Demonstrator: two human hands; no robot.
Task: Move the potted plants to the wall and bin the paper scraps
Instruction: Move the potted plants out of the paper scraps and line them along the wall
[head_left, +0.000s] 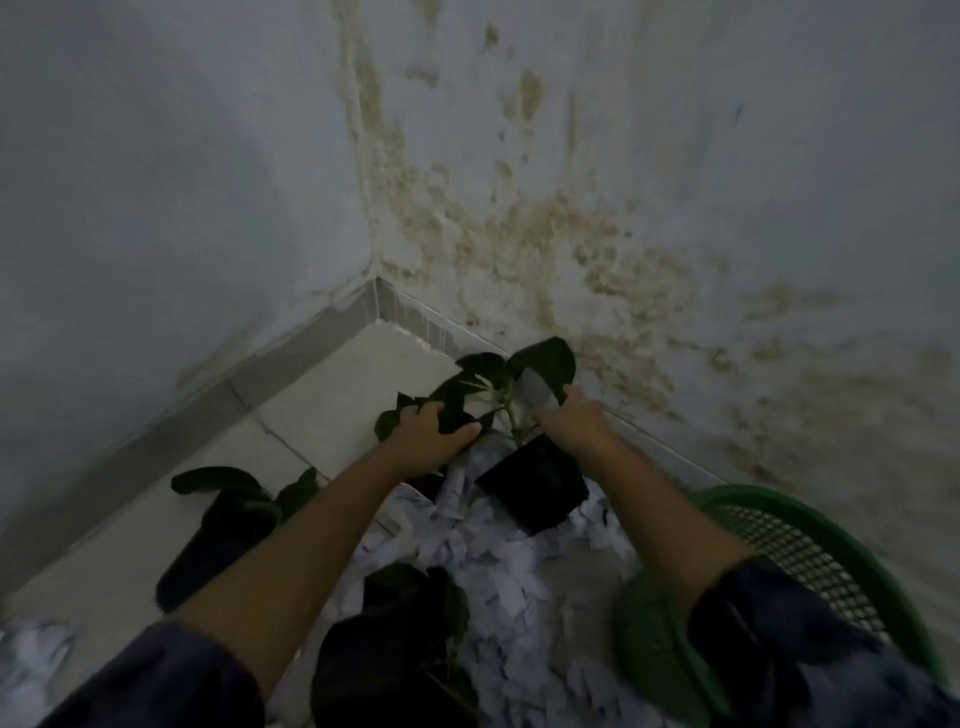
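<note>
your left hand (434, 441) and right hand (571, 421) grip one potted plant (535, 480), tilted, near the wall (727, 208). two other pots (218, 540) (both toppled, it seems) and the paper scraps (509, 587) remain; the green bin (810, 545) waits.

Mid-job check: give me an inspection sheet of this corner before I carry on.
Surface: pale floor tiles, partly covered by paper.
Job's things: far plant in black pot, tilted, near the wall; left plant lying over; near plant among paper; paper scraps heaped on the floor, not binned.
Clutter: nothing seen beyond the scraps.
Grippers: left hand grips leaves; right hand at the far plant's stem, grip unclear.
Cables: nothing seen.
Surroundings: stained wall; green mesh bin at right.
</note>
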